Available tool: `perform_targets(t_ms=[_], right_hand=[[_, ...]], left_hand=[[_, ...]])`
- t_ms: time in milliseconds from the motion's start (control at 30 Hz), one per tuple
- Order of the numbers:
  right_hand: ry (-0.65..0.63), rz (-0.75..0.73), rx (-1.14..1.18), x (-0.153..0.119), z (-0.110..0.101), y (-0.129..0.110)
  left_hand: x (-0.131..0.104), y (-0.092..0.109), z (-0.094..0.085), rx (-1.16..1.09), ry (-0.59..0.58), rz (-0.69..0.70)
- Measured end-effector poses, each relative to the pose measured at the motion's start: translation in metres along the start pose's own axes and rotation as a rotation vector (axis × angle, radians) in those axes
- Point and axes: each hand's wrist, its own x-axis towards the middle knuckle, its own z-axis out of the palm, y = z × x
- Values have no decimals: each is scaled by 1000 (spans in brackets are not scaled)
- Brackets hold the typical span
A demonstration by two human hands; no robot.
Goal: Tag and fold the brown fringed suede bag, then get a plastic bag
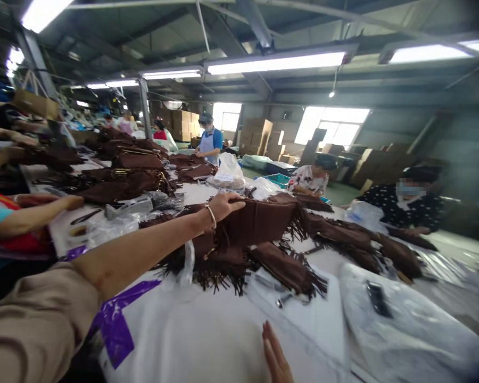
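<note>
My left hand [223,205], a bracelet on its wrist, reaches across the table and closes over the top edge of a brown fringed bag [263,221]. That bag stands on a heap of similar brown fringed bags [287,268]. My right hand [277,356] lies flat with fingers together on a white plastic bag [191,335] at the near edge, holding nothing. Only its fingers show at the bottom of the frame.
A co-worker's arm [43,207] stretches in from the left. Another person [407,205] works across the table at the right, and one in a blue apron [209,141] stands farther back. More brown bags [131,175] are piled at the back left. Clear plastic bags [399,319] cover the right side.
</note>
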Motion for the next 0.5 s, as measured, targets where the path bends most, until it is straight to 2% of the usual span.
perform_targets(t_ms=[67, 100, 167, 200, 267, 333, 400, 500], right_hand=[[-68, 137, 491, -14, -1, -23], [-84, 140, 692, -22, -2, -37], [-69, 118, 965, -40, -4, -59], [-7, 132, 1043, -49, -6, -64], [130, 240, 1094, -68, -11, -61], [253, 373, 1025, -89, -14, -44], [341, 441, 930, -110, -16, -25], [396, 462, 765, -127, -16, -11]], left_hand=[[-34, 23, 13, -227, -107, -89], [-54, 28, 25, -308, -165, -161], [-97, 25, 54, -376, -283, -310], [-121, 17, 71, -363, -347, -368], [-170, -8, 101, -258, -466, -441], [-217, -36, 123, -121, -528, -473], [-255, -60, 131, -35, -530, -478], [-293, -77, 124, 54, -446, -431]])
